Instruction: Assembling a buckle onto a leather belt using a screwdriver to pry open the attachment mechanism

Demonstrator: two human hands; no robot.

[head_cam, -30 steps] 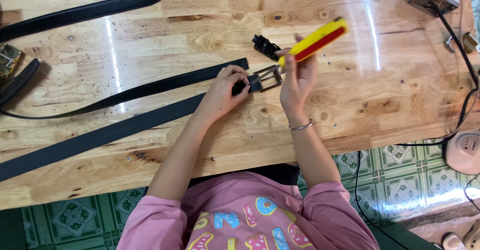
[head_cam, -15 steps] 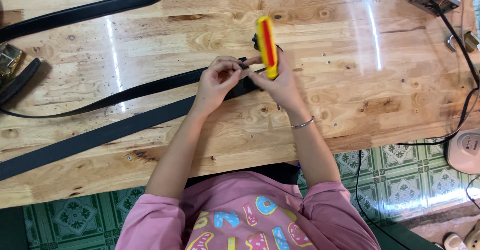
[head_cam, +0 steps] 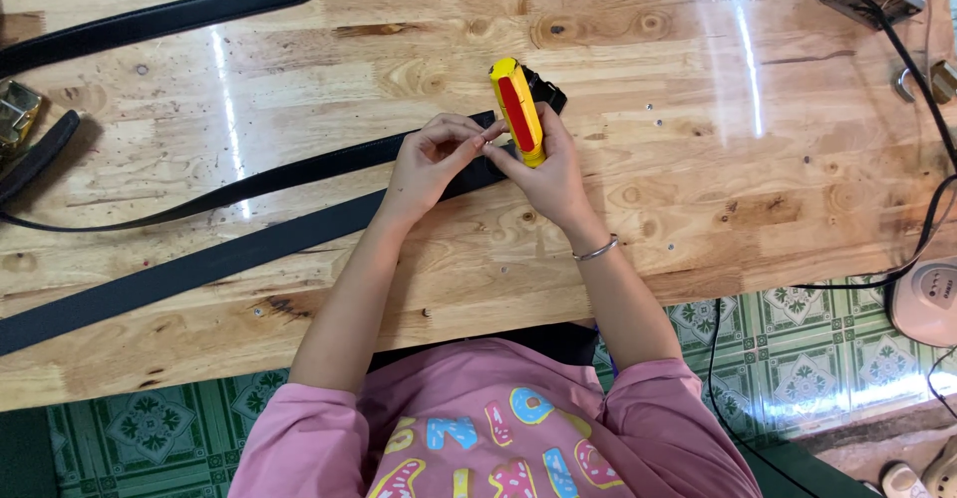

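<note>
The right hand [head_cam: 546, 174] is wrapped around a yellow tool with a red stripe down its handle [head_cam: 518, 111], held upright over the end of a long black leather belt [head_cam: 249, 249]. The left hand [head_cam: 431, 159] pinches that belt end with its fingertips, just beside the tool. Done well, this wants the belt end held flat and still — tool square to it. The varnished knotty wooden table [head_cam: 698, 189] carries another black strap [head_cam: 159, 17]; green patterned floor tiles [head_cam: 827, 348] lie below.
</note>
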